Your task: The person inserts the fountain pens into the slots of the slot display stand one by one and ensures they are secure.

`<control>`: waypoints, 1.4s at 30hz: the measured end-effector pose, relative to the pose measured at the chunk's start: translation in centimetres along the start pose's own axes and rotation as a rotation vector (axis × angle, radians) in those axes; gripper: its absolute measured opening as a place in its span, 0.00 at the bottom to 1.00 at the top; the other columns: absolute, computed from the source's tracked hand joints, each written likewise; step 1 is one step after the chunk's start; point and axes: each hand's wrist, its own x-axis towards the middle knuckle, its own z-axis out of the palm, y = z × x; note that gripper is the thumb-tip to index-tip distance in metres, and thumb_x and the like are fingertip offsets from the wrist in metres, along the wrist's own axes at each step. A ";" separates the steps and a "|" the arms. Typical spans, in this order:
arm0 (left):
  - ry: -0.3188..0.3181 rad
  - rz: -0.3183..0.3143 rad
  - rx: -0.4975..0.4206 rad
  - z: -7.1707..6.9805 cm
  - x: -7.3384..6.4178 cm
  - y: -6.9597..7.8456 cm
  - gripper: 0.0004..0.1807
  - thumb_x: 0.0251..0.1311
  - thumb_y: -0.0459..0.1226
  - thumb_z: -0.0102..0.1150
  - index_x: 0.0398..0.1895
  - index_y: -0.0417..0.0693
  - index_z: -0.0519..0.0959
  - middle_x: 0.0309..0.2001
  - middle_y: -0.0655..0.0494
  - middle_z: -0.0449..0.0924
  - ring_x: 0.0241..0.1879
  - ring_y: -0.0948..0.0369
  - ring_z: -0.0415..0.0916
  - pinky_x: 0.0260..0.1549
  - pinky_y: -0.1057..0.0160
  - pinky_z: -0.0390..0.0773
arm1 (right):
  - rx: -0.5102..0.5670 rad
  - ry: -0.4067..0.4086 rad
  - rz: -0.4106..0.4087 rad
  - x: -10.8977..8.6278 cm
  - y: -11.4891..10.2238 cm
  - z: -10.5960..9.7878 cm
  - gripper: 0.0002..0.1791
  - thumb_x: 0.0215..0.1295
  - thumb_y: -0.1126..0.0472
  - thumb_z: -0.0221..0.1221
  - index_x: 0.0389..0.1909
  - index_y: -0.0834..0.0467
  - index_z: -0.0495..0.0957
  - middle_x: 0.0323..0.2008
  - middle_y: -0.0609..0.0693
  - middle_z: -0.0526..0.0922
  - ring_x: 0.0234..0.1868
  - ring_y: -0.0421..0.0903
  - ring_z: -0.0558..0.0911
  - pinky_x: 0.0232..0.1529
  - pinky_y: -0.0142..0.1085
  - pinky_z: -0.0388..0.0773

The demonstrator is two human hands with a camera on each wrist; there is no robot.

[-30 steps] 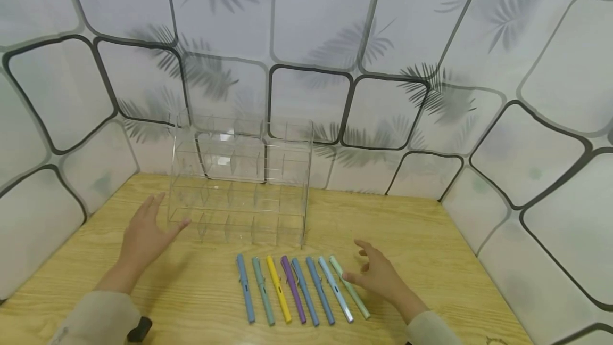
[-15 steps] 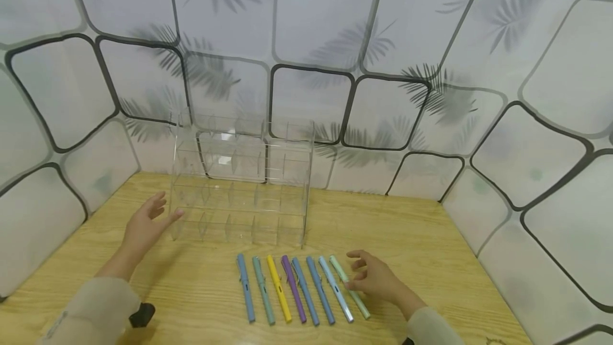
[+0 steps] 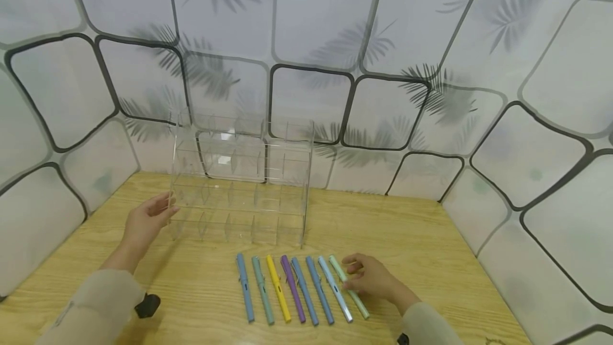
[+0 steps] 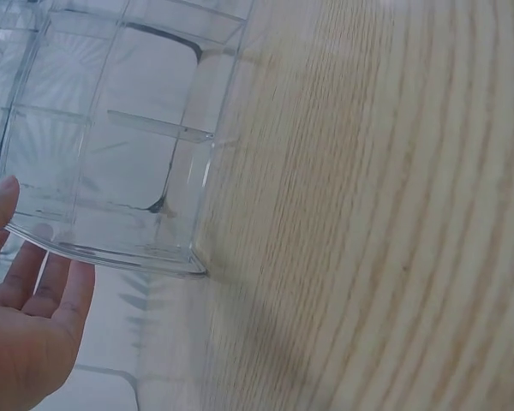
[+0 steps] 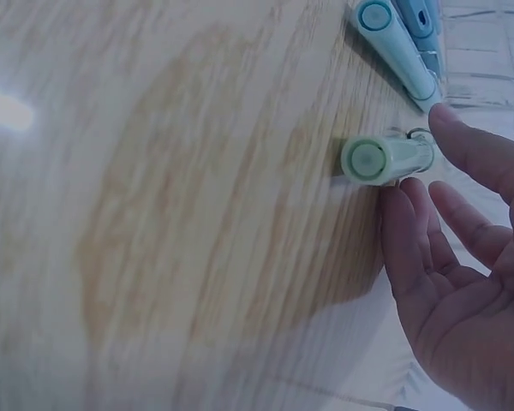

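Observation:
A clear acrylic rack with tiers of small compartments stands upright at the back left of the table. My left hand grips its left side panel, thumb on the inner face and fingers on the outer face. Several capped pens lie side by side in front of the rack. My right hand is at the light green pen, the rightmost one. In the right wrist view the thumb and fingers are on either side of this pen, relaxed and not closed on it. A pale blue pen lies just left of it.
Leftward along the row come two blue pens, a purple pen, a yellow pen, a green pen and another blue pen. The wooden table meets patterned cloth walls at the back and sides.
My left hand has moved in to the rack's left panel, and its thumb and fingers have closed on it. My right hand has shifted slightly left and lower over the light green pen.

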 end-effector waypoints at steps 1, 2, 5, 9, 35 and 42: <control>0.004 0.001 -0.022 0.0 0.0 -0.1 0.33 0.67 0.44 0.56 0.68 0.34 0.61 0.62 0.37 0.67 0.45 0.79 0.70 0.39 0.75 0.79 | -0.004 0.004 0.004 0.1 0.0 0.1 0.31 0.52 0.62 0.70 0.56 0.67 0.71 0.44 0.56 0.75 0.39 0.48 0.79 0.34 0.39 0.83; 0.009 -0.001 -0.050 -0.1 0.0 -0.1 0.32 0.67 0.43 0.56 0.68 0.34 0.61 0.61 0.40 0.68 0.42 0.82 0.69 0.38 0.75 0.79 | -0.010 0.010 0.009 0.1 -0.1 0.1 0.30 0.52 0.63 0.70 0.55 0.67 0.71 0.43 0.55 0.75 0.39 0.47 0.78 0.33 0.38 0.83; 0.025 -0.031 -0.134 -0.2 0.1 -0.2 0.31 0.66 0.39 0.58 0.66 0.33 0.62 0.57 0.56 0.75 0.39 0.83 0.71 0.38 0.74 0.80 | -0.031 0.027 0.021 0.3 -0.3 0.3 0.26 0.52 0.64 0.70 0.52 0.66 0.74 0.41 0.54 0.76 0.37 0.47 0.77 0.32 0.38 0.83; 0.036 -0.099 -0.201 -0.2 0.3 -0.2 0.32 0.63 0.40 0.60 0.65 0.33 0.64 0.49 0.74 0.77 0.37 0.81 0.74 0.38 0.74 0.80 | -0.052 0.046 0.044 0.3 -0.6 0.4 0.23 0.51 0.65 0.70 0.49 0.66 0.76 0.39 0.53 0.76 0.36 0.46 0.76 0.31 0.38 0.82; 0.004 -0.288 -0.390 -0.6 0.8 0.0 0.17 0.56 0.42 0.68 0.50 0.59 0.82 0.35 0.82 0.78 0.36 0.79 0.74 0.37 0.74 0.80 | 0.191 -0.062 0.081 0.9 -2.0 -1.6 0.24 0.62 0.64 0.61 0.57 0.70 0.70 0.45 0.58 0.80 0.43 0.51 0.79 0.38 0.45 0.83; 0.005 -0.285 -0.432 -0.5 0.9 -0.1 0.13 0.54 0.42 0.69 0.44 0.63 0.84 0.34 0.82 0.79 0.36 0.79 0.75 0.36 0.74 0.80 | 0.313 -0.070 0.039 1.4 -2.7 -2.2 0.29 0.65 0.63 0.60 0.63 0.71 0.63 0.55 0.66 0.75 0.54 0.61 0.75 0.47 0.51 0.80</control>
